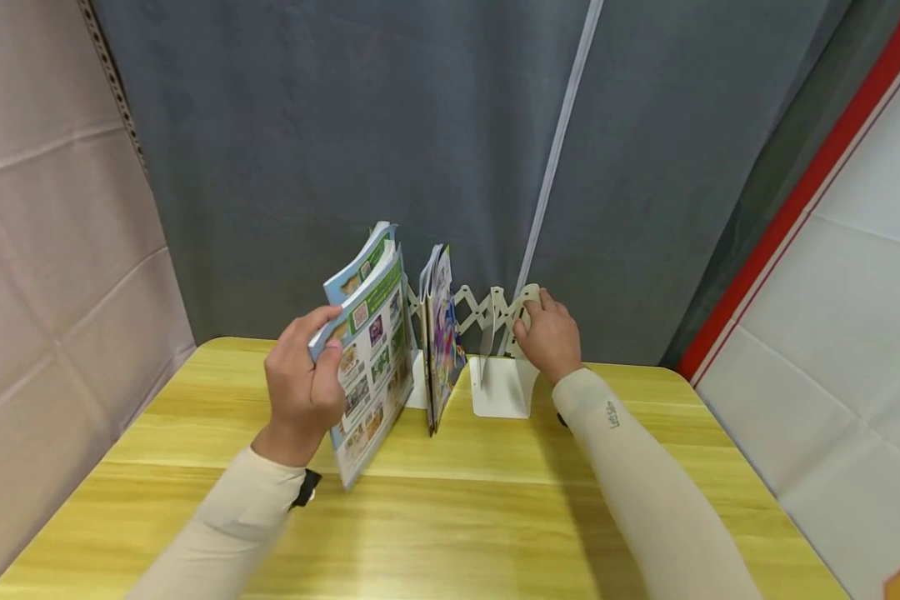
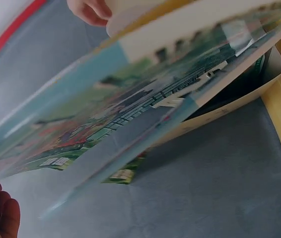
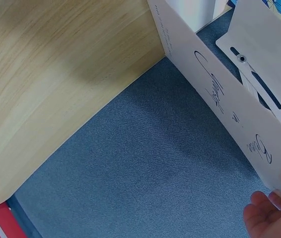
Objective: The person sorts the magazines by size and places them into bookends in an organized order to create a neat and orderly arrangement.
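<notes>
My left hand grips the near edge of a thin blue-and-white book with small pictures on its cover, thumb on the cover side. A similar book stands just behind it, tilted the same way. To their right, thin booklets stand upright in a white expandable bookend with a zigzag lattice. My right hand holds the upper edge of its right end plate. In the right wrist view, fingertips curl at the border of that end plate, which bears dark script.
The bookend stands near the back of a wood-grain table. A grey curtain hangs behind it. Pale cloth walls rise on both sides, with a red strip on the right.
</notes>
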A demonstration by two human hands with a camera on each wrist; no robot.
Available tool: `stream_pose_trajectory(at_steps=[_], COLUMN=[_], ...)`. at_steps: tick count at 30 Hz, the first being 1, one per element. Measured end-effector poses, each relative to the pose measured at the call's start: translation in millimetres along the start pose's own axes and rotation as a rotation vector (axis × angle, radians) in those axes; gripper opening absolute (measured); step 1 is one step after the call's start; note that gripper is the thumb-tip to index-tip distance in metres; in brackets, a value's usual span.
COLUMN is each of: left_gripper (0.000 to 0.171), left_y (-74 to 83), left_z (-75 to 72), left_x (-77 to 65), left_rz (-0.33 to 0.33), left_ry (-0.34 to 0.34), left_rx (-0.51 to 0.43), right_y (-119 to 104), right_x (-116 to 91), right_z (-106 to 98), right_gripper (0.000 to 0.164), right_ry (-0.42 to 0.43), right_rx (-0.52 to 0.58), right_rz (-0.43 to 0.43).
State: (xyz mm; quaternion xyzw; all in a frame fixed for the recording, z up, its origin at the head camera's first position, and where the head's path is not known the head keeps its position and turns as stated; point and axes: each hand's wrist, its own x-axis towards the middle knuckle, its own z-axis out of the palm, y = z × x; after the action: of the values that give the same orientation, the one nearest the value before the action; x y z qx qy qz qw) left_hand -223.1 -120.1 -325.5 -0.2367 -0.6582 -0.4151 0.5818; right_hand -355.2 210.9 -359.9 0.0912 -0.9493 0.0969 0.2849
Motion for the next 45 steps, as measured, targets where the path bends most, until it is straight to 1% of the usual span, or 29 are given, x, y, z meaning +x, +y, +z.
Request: stream_pose_trajectory(at_steps=[3, 6, 11, 15, 20, 24, 33, 39, 45], left_gripper=[0.034, 0.034, 0.033, 0.032, 0.031, 0.031, 0.029, 0.029, 0.028], left_y=[-10.1, -17.9, -24.8, -28.7, -34.8, -41.0, -50.6, -53.3, -57.6], left_z=[9.4, 17.6, 27.9, 34.9, 41.2, 46.1, 56.1, 58.6, 63.7], left_x=[2.4, 3.7, 5.9, 8.2, 13.1, 13.1, 7.9, 8.2, 13.0], left_rz=[-0.026, -0.03, -0.009, -0.01, -0.049, -0.064, -0.046, -0.072, -0.06], left_ry=[0.008, 0.034, 0.067, 0.087, 0.103, 0.12, 0.144, 0.152, 0.184], left_rx=[0.012, 0.013, 0.014, 0.055, 0.119, 0.149, 0.183, 0.22, 0.238], right_y=[-1.1, -2.0, -3.0, -3.9, -4.5, -4.5, -3.5, -5.2, -7.6], right_x=[-0.5, -1.1, -1.6, -1.8, -2.1, -2.6, -3.8, -5.3, -6.0], right_z=[-0.3, -0.3, -0.6, -0.7, -1.0, -1.2, -2.7, -2.2, -0.3], right_gripper=[0.04, 0.04, 0.041, 0.04, 0.04, 0.04, 0.037, 0.036, 0.036], right_ry=[-0.007, -0.014, -0.017, -0.012, -0.002, -0.003, 0.038, 0.019, 0.018], right_rx=[-0.003, -0.007, -0.005, -0.001, -0.002, 0.004, 0.01, 0.021, 0.02], right_rz=[0.003, 0.005, 0.007, 0.011, 0.006, 0.004, 0.0, 0.002, 0.003])
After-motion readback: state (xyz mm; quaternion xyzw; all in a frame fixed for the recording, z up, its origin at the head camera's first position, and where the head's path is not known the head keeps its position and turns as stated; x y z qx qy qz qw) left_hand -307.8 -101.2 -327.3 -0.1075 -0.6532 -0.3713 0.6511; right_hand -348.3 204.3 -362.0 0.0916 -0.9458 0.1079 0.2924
